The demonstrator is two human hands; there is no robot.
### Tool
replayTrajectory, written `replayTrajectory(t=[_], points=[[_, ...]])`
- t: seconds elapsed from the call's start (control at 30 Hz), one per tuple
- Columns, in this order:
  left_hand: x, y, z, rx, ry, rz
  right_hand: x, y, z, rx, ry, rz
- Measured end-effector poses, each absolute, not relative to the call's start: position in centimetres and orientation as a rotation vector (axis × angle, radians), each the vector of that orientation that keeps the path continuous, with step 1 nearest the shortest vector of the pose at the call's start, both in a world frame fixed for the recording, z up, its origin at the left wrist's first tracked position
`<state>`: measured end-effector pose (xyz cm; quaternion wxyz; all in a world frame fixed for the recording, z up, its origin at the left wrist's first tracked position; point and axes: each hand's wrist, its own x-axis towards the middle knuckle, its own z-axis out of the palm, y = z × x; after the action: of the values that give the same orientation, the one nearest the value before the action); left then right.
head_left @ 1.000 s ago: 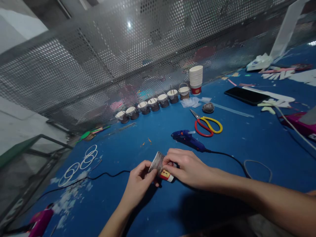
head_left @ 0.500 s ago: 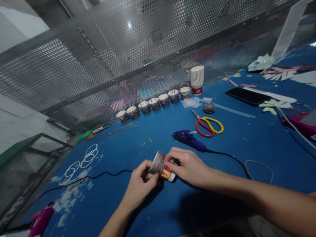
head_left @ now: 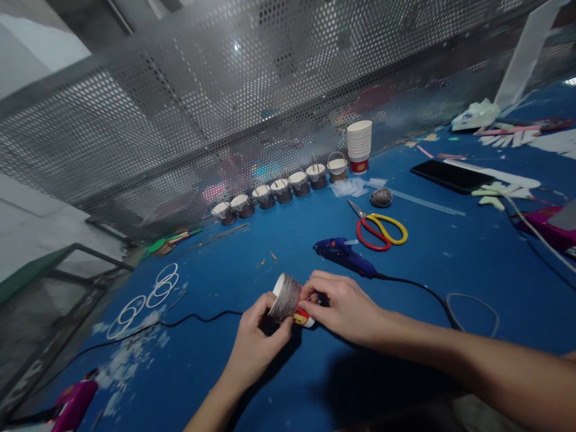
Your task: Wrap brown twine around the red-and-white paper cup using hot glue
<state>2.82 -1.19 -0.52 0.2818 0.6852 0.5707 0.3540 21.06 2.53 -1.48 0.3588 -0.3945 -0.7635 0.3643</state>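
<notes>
Both hands hold a small paper cup (head_left: 288, 298) lying on its side just above the blue table (head_left: 450, 258). Its upper part is wrapped in a grey-brown band and its base is red and white. My left hand (head_left: 258, 336) grips the wrapped end from below, fingers curled round it. My right hand (head_left: 342, 306) pinches the red base end with thumb and fingertips. A blue glue gun (head_left: 344, 254) lies just beyond my right hand, its black cord running off to the right.
Red and yellow scissors (head_left: 380, 229) lie past the glue gun. A row of wrapped cups (head_left: 281, 189) and a stack of paper cups (head_left: 359, 146) stand along the perforated metal wall. A black phone (head_left: 450, 176) lies right. White rings (head_left: 148, 294) and a pink glue gun (head_left: 74, 402) lie left.
The cup has turned in my hands, so its white rim now shows toward the far left. My left hand has slid a little further under it.
</notes>
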Motion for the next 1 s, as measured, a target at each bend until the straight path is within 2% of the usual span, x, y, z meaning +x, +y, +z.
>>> replayTrajectory(t=[1.0], points=[[3.22, -1.14, -0.06, 1.971, 1.630, 0.944, 20.85, 2.36, -1.97, -0.954, -1.972, 0.871]])
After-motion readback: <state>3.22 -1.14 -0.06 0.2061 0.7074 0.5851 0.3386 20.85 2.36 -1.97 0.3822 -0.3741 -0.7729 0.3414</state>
